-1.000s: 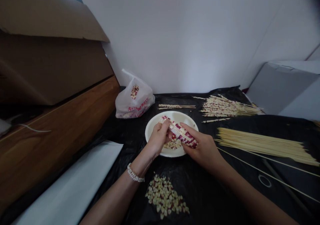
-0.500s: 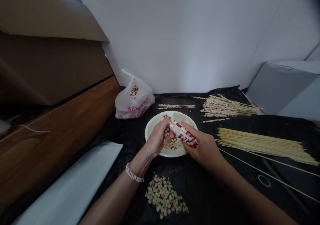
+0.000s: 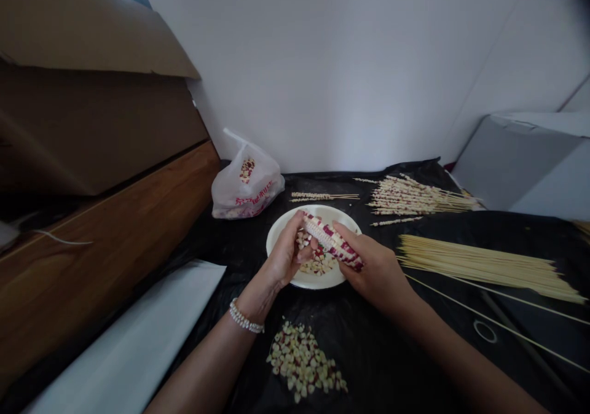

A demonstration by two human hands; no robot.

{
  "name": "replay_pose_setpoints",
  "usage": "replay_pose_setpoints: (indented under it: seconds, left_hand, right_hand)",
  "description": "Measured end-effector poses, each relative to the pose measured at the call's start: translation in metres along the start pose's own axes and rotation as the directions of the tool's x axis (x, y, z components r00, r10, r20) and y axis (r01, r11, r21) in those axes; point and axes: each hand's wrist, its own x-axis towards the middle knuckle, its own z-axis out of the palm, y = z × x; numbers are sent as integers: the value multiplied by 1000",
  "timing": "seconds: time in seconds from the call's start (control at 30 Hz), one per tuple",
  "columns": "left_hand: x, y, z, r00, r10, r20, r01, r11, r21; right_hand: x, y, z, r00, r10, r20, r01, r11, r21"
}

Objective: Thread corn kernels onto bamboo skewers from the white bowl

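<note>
A red-and-white corn cob [image 3: 330, 237] slants over a white bowl [image 3: 276, 225]; part of its side is stripped of kernels. My right hand [image 3: 372, 259] grips the cob's lower right end. At its upper left end, my left hand [image 3: 286, 248] is curled with thumb and fingers against the cob; some fingertips are hidden. Loose corn kernels [image 3: 320, 265] lie in the bowl beneath the cob. Nearer to me, a pile of corn kernels [image 3: 304, 360] rests on the black plastic sheet [image 3: 391, 352].
A knotted white plastic bag [image 3: 249, 187] stands behind the bowl. At the right lie kernel-threaded skewers [image 3: 405, 198] and a bundle of bare sticks [image 3: 479, 263]. A tape ring [image 3: 485, 331] sits nearby. Cardboard [image 3: 92, 125] and a white folded sheet [image 3: 138, 340] are at left.
My left hand has shifted slightly left and its fingers have loosened a little along the cob. The cob and my right hand have barely moved.
</note>
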Motion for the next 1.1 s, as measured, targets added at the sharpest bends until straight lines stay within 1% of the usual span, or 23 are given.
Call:
replay_pose_setpoints:
  seconds: [0.07, 0.17, 0.23, 0.33, 0.5, 0.53, 0.6, 0.67, 0.7, 0.73, 0.77, 0.83, 0.93, 1.0, 1.1]
  left_hand:
    - [3, -3, 1, 994, 43, -98, -38, 998, 50]
    - [6, -9, 1, 976, 102, -191, -68, 982, 177]
    - [7, -12, 1, 960, 143, -240, -88, 970, 226]
    - [8, -16, 1, 939, 179, -293, -107, 963, 245]
    - [8, -17, 3, 932, 180, -316, -112, 969, 222]
    - [7, -15, 3, 935, 176, -307, -115, 971, 208]
    - [6, -10, 4, 956, 146, -253, -109, 982, 155]
    - [4, -2, 5, 986, 80, -147, -72, 996, 61]
    - [2, 1, 5, 994, 47, -93, -47, 999, 6]
    - [1, 4, 6, 998, 31, -62, -34, 999, -39]
    - [0, 6, 5, 998, 26, -55, -30, 997, -75]
    - [0, 7, 4, 996, 28, -80, -35, 995, -93]
    - [2, 2, 2, 991, 32, -133, -35, 999, -19]
    - [5, -2, 1, 985, 39, -169, -36, 999, 23]
    - [7, -6, 1, 961, 42, -273, -35, 999, 30]
  right_hand:
    - [-2, 0, 1, 1000, -4, 29, 5, 999, -53]
    - [-3, -2, 2, 999, 1, 37, 2, 997, -75]
    - [-3, -4, 3, 999, -1, 34, 3, 999, -53]
    - [-2, -5, 4, 1000, -8, 30, 8, 1000, 14]
    - [0, -7, 3, 1000, -8, -19, 10, 990, 138]
    - [0, -7, 2, 1000, -3, -26, 7, 989, 151]
    - [1, -7, 0, 999, 8, -35, -3, 987, 158]
    - [2, -6, -2, 999, 10, -37, -4, 987, 158]
    - [2, -5, -2, 999, 8, -34, -3, 988, 155]
    - [2, -5, -3, 1000, 4, -31, 1, 989, 146]
    - [2, -4, -3, 1000, 0, -25, 3, 992, 130]
    - [1, -2, -3, 1000, -5, -4, 5, 997, 79]
    - [-1, -2, 0, 1000, -4, 15, 4, 1000, 4]
    - [-3, -2, 1, 1000, -5, 16, 5, 1000, -17]
    - [-3, -4, 2, 1000, -1, 30, 1, 1000, -22]
